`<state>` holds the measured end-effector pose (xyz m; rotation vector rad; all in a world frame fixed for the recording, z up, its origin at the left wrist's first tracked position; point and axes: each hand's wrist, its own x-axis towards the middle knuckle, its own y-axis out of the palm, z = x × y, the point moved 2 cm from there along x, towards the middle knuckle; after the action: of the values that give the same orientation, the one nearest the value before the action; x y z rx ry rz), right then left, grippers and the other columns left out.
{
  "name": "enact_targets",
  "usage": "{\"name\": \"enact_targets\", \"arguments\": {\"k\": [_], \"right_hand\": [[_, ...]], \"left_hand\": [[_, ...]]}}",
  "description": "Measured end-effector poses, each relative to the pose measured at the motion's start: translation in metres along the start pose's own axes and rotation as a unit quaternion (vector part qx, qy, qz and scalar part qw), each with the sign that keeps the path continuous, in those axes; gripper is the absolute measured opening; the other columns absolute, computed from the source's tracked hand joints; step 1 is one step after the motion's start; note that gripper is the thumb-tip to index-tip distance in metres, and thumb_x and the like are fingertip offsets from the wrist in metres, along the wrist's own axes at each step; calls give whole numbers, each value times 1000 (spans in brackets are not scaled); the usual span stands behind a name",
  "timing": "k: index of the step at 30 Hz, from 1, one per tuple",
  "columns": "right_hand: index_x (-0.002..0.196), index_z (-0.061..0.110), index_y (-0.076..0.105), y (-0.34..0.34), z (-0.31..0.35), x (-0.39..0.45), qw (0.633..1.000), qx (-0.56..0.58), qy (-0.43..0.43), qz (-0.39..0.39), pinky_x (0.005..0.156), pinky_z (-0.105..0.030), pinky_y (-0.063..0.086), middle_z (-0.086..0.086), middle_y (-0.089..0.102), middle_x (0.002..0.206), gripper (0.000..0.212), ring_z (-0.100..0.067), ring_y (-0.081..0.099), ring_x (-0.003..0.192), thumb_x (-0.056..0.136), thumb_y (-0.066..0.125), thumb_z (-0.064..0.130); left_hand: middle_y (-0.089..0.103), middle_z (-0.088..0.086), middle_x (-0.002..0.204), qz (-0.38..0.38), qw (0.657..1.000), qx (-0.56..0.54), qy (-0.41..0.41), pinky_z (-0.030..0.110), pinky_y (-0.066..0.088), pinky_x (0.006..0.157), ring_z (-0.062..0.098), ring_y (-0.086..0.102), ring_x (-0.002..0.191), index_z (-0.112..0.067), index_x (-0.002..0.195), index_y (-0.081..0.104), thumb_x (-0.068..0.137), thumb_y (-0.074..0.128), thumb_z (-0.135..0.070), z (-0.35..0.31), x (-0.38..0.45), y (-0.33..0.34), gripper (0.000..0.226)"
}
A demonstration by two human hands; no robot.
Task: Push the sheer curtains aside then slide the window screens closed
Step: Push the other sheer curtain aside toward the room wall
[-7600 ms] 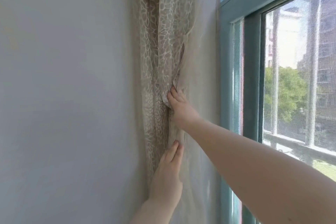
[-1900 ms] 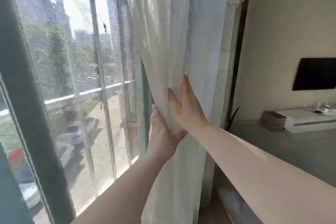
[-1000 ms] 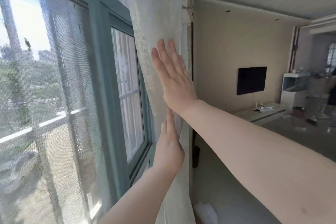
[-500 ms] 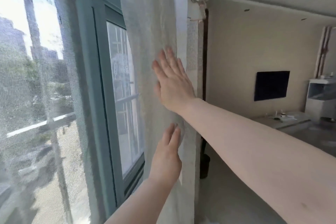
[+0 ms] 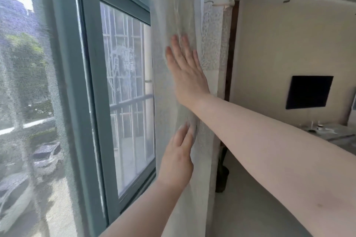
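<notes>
A: Status, left to right?

B: A mesh window screen (image 5: pixel 28 102) covers the leftmost opening. Next, the teal window frame (image 5: pixel 65 90), then a glass pane (image 5: pixel 131 92); whether a screen covers that pane cannot be confirmed from this angle.

A: Curtain?

B: The sheer curtain (image 5: pixel 169 15) is gathered at the window's right edge. The left hand (image 5: pixel 178 157) and, above it, the right hand (image 5: pixel 186 69) press flat on it, fingers extended, gripping nothing.

A: Remaining?

B: Curtain step appears nearly complete; screen sliding is likely still pending.

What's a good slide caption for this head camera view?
Both open hands, left hand below right hand, press the sheer curtain aside.
</notes>
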<state>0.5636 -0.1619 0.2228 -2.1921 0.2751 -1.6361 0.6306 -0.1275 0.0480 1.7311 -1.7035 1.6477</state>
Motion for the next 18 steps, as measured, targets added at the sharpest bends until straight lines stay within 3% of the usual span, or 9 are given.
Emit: {"name": "enact_targets", "arguments": {"k": [3, 5, 10, 15, 18], "right_hand": [[152, 11, 5, 21, -23, 4, 1000, 7, 14, 18, 119, -40, -7, -6, -8, 161, 82, -26, -13, 146, 82, 37, -17], [152, 11, 5, 39, -39, 8, 999, 3, 32, 36, 118, -37, -11, -6, -10, 160, 80, -24, -15, 146, 84, 38, -15], [152, 10, 3, 92, -82, 16, 991, -2, 94, 94, 116, -34, -13, -5, -14, 160, 87, -22, -20, 145, 78, 40, -18], [151, 10, 6, 144, -128, 27, 980, -19, 144, 139, 116, -33, -13, -3, -14, 160, 82, -21, -20, 145, 79, 35, -16], [152, 11, 5, 166, -150, 33, 973, -18, 168, 160, 117, -34, -12, -2, -15, 160, 85, -20, -21, 145, 76, 33, -18]], "left_hand": [[24, 1, 155, 0, 1000, 14, 4, 7, 11, 104, 16, 26, 141, -25, 149, 22, 80, 39, 23, 10, 15, 13, 87], [22, -4, 155, 6, 1000, 9, 9, 4, 12, 101, 15, 27, 140, -27, 148, 20, 78, 40, 23, 20, 28, 24, 89], [17, -8, 157, 32, 999, -13, 29, 9, 21, 96, 10, 22, 137, -32, 150, 16, 75, 37, 21, 51, 61, 57, 94], [13, -16, 157, 58, 997, -40, 42, 14, 33, 91, 10, 29, 134, -41, 149, 10, 74, 36, 20, 83, 100, 94, 101], [12, -17, 156, 65, 995, -49, 51, 15, 29, 97, 9, 23, 136, -45, 148, 7, 71, 34, 20, 99, 120, 113, 105]]}}
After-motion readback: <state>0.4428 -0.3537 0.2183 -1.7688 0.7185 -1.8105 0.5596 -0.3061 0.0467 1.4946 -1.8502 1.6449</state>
